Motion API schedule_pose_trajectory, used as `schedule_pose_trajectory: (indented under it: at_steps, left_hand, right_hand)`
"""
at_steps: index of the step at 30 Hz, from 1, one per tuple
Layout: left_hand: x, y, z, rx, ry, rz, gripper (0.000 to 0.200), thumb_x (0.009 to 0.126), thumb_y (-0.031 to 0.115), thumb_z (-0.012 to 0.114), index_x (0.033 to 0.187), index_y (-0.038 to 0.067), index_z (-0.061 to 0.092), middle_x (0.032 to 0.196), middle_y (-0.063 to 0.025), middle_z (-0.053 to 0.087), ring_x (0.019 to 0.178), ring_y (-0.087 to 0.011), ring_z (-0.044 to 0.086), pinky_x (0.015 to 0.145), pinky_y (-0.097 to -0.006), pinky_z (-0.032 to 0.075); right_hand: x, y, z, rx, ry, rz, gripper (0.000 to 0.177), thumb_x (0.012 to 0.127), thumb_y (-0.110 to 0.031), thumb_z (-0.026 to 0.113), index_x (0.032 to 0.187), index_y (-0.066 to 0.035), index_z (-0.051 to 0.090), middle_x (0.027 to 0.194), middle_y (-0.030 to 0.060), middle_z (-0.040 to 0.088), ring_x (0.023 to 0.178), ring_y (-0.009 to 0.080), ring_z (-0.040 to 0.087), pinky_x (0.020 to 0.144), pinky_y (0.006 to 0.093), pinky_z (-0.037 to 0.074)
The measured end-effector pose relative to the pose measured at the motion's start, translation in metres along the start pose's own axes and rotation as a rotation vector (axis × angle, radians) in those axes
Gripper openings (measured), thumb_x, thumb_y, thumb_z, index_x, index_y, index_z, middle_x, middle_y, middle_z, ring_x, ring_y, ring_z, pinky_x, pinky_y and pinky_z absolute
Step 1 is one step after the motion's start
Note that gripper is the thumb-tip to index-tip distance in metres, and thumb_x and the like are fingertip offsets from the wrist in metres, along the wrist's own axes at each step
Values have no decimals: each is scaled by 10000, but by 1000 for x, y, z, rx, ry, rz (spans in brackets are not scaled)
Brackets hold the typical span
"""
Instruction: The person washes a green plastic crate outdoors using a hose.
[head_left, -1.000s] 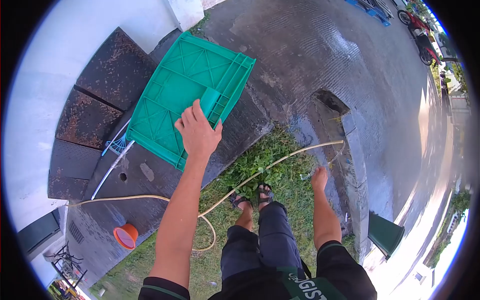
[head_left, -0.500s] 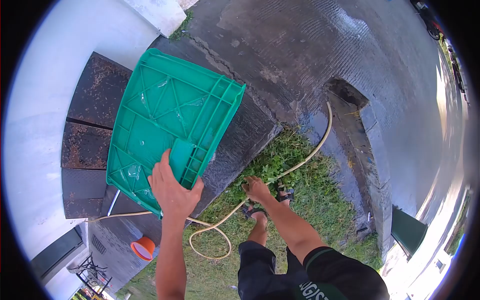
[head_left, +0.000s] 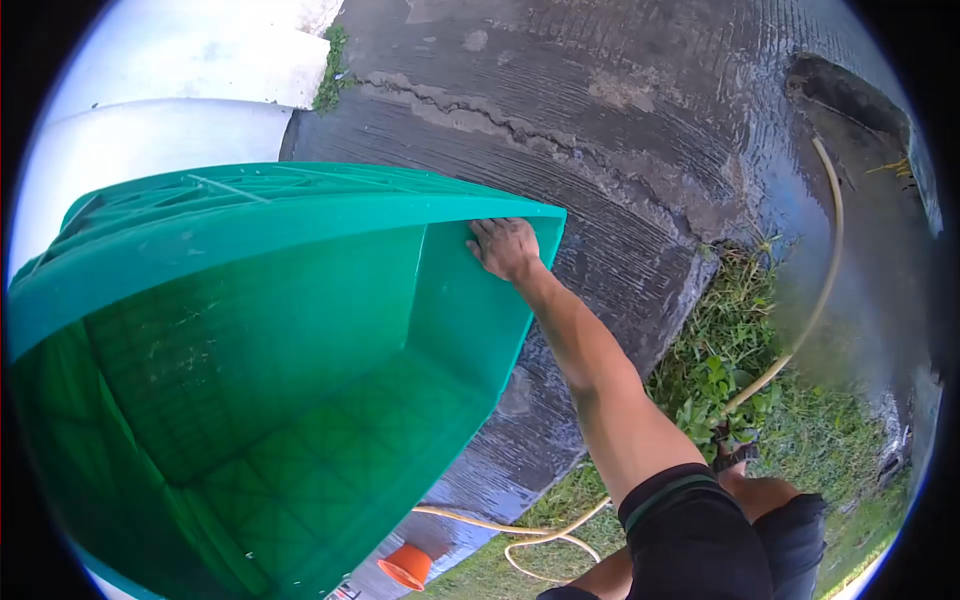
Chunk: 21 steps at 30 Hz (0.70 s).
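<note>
A large green plastic bin (head_left: 255, 290) fills the left half of the view. It is tipped so its open mouth faces me, showing the inner walls and ribbed bottom. My right hand (head_left: 505, 248) grips the bin at its upper right corner, with the fingers just inside the rim. My left hand is out of sight. A pale yellow hose (head_left: 828, 250) runs over the concrete and grass to the right and loops below.
An orange bucket (head_left: 406, 567) stands at the lower edge beside the bin. Wet, cracked concrete (head_left: 520, 120) lies beyond, with a white wall (head_left: 190, 75) at upper left. Grass and weeds (head_left: 715, 385) surround my foot, and a drain opening (head_left: 850, 95) is at upper right.
The bin was showing its ribbed underside and now turns its open mouth toward me, closer. My right hand has moved from near the hose to the rim. My left hand has left the view.
</note>
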<state>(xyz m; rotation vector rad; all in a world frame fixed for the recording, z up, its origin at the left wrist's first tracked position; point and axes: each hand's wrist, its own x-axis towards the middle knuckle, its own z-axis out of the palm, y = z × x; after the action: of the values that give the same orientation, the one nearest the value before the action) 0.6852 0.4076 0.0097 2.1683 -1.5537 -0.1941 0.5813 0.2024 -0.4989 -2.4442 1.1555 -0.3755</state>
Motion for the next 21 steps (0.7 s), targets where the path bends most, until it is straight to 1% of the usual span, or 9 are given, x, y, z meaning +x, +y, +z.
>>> schedule_pose_trajectory:
  at_steps: [2,3,5,7,8,10,12,14,21]
  left_hand:
    - [17,-1,14,47,10,47,931,580,387,748,1301,-71,376,1080,-131,540,922,-251,565,813,-345,470]
    - [22,-1,20,64,20,57,931,580,387,748,1301,-71,376,1080,-131,541,923,-251,565,814,-346,470]
    - [25,-3,28,84,55,64,932,580,387,749,1301,-72,376,1080,-133,541,923,-251,565,815,-347,469]
    - [32,-7,30,95,72,67,932,580,387,750,1301,-73,376,1081,-135,542,924,-251,565,816,-348,468]
    - [33,-6,30,95,89,64,933,580,387,750,1301,-73,376,1081,-136,542,924,-251,565,817,-348,468]
    - [38,-6,31,96,107,74,933,581,387,751,1301,-74,377,1081,-137,542,925,-251,565,818,-349,467]
    - [43,-8,29,119,113,81,934,581,387,751,1300,-75,377,1082,-139,543,926,-251,565,820,-350,467]
    - [38,-14,27,140,137,66,934,581,387,752,1300,-75,377,1082,-141,543,926,-251,565,821,-352,466]
    - [25,-15,22,150,221,28,936,581,387,755,1300,-78,378,1084,-147,545,929,-251,565,825,-355,463]
  right_hand:
    - [47,-7,22,40,22,111,567,942,-448,365,1421,-146,372,1429,22,413,1309,199,364,1115,402,199]
    - [53,-22,8,39,-124,157,607,956,-459,315,1444,-98,314,1512,4,286,1414,187,193,1162,407,99]
    - [45,-59,23,-89,-46,28,631,950,-478,315,1446,-88,302,1528,14,250,1431,198,148,1167,421,78]
    - [13,-98,51,-175,-139,-352,642,939,-498,334,1451,-112,295,1540,28,220,1441,206,112,1170,435,62]
    - [15,-97,77,-173,-136,-358,642,939,-498,334,1451,-112,295,1540,28,220,1441,206,112,1170,435,62]
    - [17,-94,127,96,-242,-680,615,917,-494,383,1422,-144,358,1491,40,317,1415,220,186,1157,453,122]
    - [37,-60,47,-15,-16,-279,559,925,-464,385,1396,-163,405,1472,43,352,1404,219,221,1151,452,142]
    - [86,-30,15,178,-195,112,567,943,-425,379,1432,-141,344,1514,52,270,1413,242,196,1159,427,120]
    - [28,-142,78,-191,-33,60,594,955,-394,348,1446,-65,291,1545,69,201,1435,248,136,1172,424,69]
